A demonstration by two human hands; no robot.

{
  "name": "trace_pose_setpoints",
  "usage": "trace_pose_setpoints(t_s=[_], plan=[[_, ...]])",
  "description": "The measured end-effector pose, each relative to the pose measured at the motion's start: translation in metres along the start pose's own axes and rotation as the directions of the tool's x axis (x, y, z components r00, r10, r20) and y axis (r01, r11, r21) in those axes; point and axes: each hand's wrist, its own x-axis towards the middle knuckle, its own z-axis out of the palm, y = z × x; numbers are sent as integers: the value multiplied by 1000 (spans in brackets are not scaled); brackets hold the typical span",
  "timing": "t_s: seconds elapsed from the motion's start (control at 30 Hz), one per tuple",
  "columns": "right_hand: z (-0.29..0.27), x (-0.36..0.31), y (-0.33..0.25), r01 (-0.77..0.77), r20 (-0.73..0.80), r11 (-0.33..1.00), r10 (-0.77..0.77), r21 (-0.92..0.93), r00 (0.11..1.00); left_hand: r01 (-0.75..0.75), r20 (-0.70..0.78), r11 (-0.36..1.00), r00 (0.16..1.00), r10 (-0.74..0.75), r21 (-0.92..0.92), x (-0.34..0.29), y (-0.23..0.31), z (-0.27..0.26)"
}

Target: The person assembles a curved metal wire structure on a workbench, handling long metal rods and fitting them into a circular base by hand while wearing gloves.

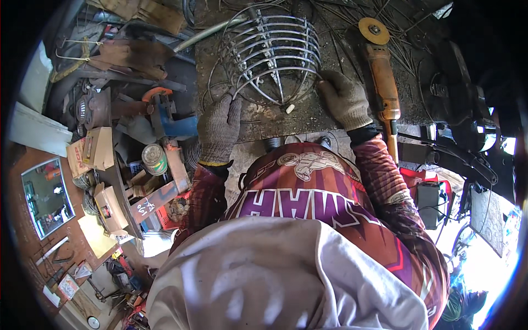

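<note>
A round wire cage (275, 52) of bent metal rods lies on a dark, gritty workbench (308, 118) in front of me. My left hand (220, 126), in a grey knit glove, grips the cage's outer ring at its left lower edge. On the ring's right side rests my right hand (344, 99), also gloved, its fingers closed over the wire. A small white piece (290, 108) lies on the bench between my hands.
An orange angle grinder (382, 77) with a worn disc lies just right of my right hand. Loose wire scraps cover the far bench. To the left stand a blue power tool (170, 118), cardboard boxes (96, 148), a tin can (154, 158) and a mirror (47, 195).
</note>
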Motion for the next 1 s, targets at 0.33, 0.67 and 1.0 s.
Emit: trace_pose_setpoints(t_s=[0.33, 0.67, 1.0], plan=[[-1, 1, 9, 4, -19, 995, -2, 104, 1000, 73, 36, 997, 997, -72, -27, 4, 1, 2], [-10, 9, 40, -174, 130, 217, 202, 961, 971, 89, 61, 873, 996, -68, -480, 8, -15, -10], [-4, 9, 13, -147, 111, 954, 121, 261, 986, 188, 220, 889, 970, -102, -418, 5, -13, -21]])
